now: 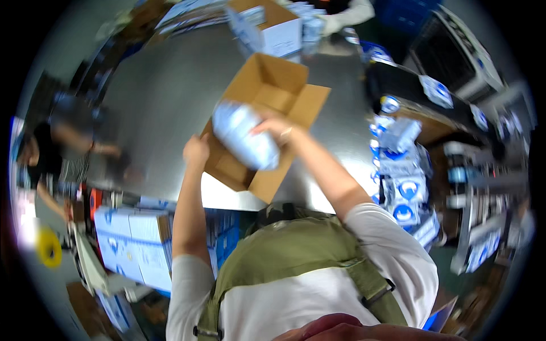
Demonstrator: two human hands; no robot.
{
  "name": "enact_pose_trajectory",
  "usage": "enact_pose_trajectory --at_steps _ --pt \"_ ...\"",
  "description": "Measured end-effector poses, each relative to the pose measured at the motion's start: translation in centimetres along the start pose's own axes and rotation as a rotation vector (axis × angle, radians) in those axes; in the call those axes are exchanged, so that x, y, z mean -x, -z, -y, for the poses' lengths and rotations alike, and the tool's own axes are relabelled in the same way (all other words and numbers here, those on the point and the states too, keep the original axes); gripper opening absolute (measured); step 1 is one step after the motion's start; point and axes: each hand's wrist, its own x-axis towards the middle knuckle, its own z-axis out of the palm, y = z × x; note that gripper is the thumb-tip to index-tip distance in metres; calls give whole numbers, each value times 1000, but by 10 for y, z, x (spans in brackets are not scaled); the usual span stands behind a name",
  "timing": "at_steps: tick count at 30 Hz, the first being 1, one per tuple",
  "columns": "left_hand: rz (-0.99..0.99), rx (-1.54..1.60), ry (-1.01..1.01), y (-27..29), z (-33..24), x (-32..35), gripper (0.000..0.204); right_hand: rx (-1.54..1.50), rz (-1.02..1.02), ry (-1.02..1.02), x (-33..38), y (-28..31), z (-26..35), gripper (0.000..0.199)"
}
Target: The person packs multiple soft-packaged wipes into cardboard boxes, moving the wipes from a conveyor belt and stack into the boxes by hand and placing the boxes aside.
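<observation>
A brown cardboard box (pixel 318 102) with its top open stands on the metal table in front of me, tilted across my view. My left hand (pixel 197 150) grips the box's left wall near its near end. Over the box opening, my right hand (pixel 275 127) holds a light blue and white plastic packet (pixel 245 137) by its right side. The packet is smeared by motion, so its print and whether it is one or more cannot be made out. Part of the box's inside is hidden beneath it.
The metal table (pixel 153 85) carries another open box (pixel 281 37) at the far side, by a co-worker's gloved hand (pixel 344 17). Blue-white packets (pixel 406 187) pile up at right beside a black conveyor belt (pixel 409 82). Stacked white cartons (pixel 133 238) stand lower left; another person (pixel 48 150) works left.
</observation>
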Motion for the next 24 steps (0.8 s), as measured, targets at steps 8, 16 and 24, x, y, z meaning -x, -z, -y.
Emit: enact_pose_trajectory --at_steps 8,16,24 --pt "-11 -147 -319 -22 76 -10 33 1225 -146 478 44 -70 -78 45" --pt "22 -170 -333 19 124 -45 33 1369 -2286 399 489 92 41 48" --pt "-448 7 -512 70 -89 13 26 508 -2945 -749 783 122 37 113"
